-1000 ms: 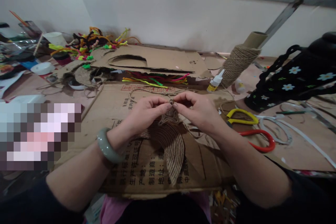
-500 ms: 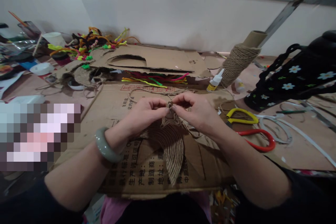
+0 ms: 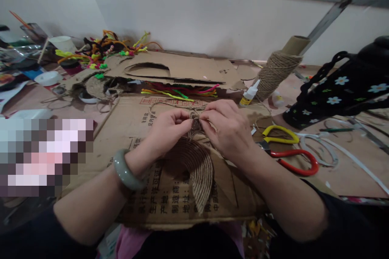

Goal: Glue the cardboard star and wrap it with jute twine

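Observation:
My left hand (image 3: 166,130) and my right hand (image 3: 228,128) meet above a printed cardboard sheet (image 3: 133,194), each with fingers pinched. Between them is a small piece of coiled jute twine (image 3: 194,115) with a dark patch facing me. The left thumb and fingers grip its left side, and the right fingertips press on its right. A strand of twine runs from it toward the upper left. Just below lies a curved, pointed shape (image 3: 200,166) made of twine rows, partly in the hands' shadow. My fingers hide some of the small piece.
A glue bottle (image 3: 249,93) stands by a twine spool (image 3: 278,71). Scissors with yellow and red handles (image 3: 299,153) lie right of my hand, near a black flowered bottle (image 3: 328,93). Cut cardboard (image 3: 194,68), pipe cleaners (image 3: 112,44) and paint jars (image 3: 28,71) sit behind and left.
My right hand has turned, its fingers now reaching over the small coil's right side. The coil has tipped, showing its dark patch. My left hand has barely shifted.

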The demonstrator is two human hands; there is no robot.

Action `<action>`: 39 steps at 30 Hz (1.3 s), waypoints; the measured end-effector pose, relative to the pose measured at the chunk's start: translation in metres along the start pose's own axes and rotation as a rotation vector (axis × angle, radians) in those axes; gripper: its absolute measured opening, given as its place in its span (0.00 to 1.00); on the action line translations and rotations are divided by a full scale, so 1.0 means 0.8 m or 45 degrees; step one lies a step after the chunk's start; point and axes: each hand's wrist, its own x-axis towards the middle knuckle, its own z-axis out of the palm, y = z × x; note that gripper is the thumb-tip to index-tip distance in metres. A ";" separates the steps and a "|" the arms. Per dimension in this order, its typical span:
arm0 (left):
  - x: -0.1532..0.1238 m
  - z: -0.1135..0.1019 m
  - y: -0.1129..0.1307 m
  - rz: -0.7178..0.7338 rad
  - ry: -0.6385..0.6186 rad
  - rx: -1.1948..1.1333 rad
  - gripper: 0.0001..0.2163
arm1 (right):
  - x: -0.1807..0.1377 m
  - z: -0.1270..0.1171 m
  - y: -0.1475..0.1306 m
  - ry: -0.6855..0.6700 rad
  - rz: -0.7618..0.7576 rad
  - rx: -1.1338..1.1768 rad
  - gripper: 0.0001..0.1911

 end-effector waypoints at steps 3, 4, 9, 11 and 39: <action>0.000 0.002 -0.002 0.016 0.008 -0.014 0.04 | 0.002 0.001 -0.005 0.000 -0.006 0.003 0.10; 0.000 0.002 -0.003 0.018 0.009 -0.022 0.04 | 0.002 0.002 -0.006 -0.011 0.001 0.015 0.10; -0.001 0.004 -0.002 -0.012 -0.007 -0.131 0.03 | 0.002 0.001 -0.009 -0.015 -0.003 0.038 0.10; -0.002 0.004 -0.001 -0.037 -0.011 -0.201 0.05 | 0.002 0.001 -0.009 -0.006 -0.010 0.024 0.10; -0.002 0.001 0.002 -0.001 -0.073 -0.105 0.06 | 0.000 0.016 0.003 -0.279 0.700 0.967 0.17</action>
